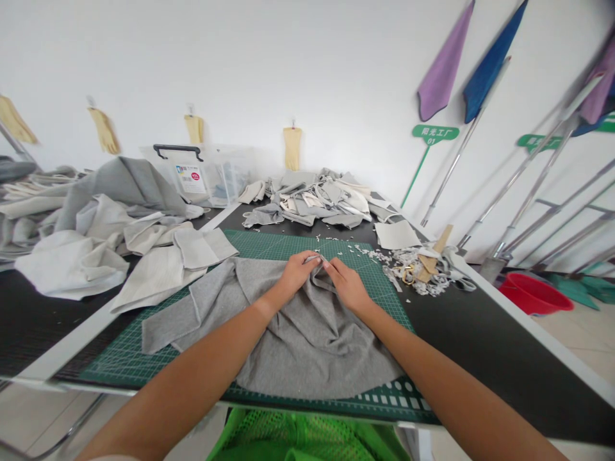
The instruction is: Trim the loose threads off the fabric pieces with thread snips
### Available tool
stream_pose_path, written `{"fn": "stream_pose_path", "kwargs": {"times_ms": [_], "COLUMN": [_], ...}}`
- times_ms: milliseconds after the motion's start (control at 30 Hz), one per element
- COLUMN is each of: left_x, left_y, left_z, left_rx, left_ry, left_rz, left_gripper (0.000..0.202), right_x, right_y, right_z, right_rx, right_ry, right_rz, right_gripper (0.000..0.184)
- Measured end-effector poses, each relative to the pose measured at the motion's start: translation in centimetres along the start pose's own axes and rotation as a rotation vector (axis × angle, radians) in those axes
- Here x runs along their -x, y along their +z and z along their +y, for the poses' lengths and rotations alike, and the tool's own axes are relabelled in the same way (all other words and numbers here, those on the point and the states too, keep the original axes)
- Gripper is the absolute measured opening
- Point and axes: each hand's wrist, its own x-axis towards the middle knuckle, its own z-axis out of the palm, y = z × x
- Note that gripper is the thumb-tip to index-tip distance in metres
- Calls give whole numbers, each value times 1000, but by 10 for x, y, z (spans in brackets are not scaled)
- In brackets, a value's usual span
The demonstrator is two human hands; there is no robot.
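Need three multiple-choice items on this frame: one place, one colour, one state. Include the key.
1. Where does the rumpled grey knit fabric lie?
A) On the green gridded cutting mat
B) On the floor
C) Hanging on the wall

2. What colour is the round plastic tub on the floor at right?
A) Blue
B) White
C) Red

3. What state are the left hand and right hand in?
A) Gloved, off the fabric
B) Bare, both on the fabric
C) Bare, both off the fabric

1 A: the fabric spreads across the mat.
2 C: the tub shows red.
3 B: no gloves, and both rest on the fabric.
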Motion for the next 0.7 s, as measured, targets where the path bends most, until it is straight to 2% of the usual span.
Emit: {"fn": "stream_pose_path", "kwargs": {"times_ms": [400,700], "left_x": [-1,0], "left_y": [0,1], "left_z": [-5,-4], "left_rx": [-4,22], "left_ry": [52,33], "left_rz": [-15,-34], "left_gripper": [22,25], "right_x": [0,-2], "right_y": [2,2], "right_z": [2,3], "right_rx": [36,9], "right_ry": [-2,-36], "right_rz": [-2,3], "right_gripper": [38,40]}}
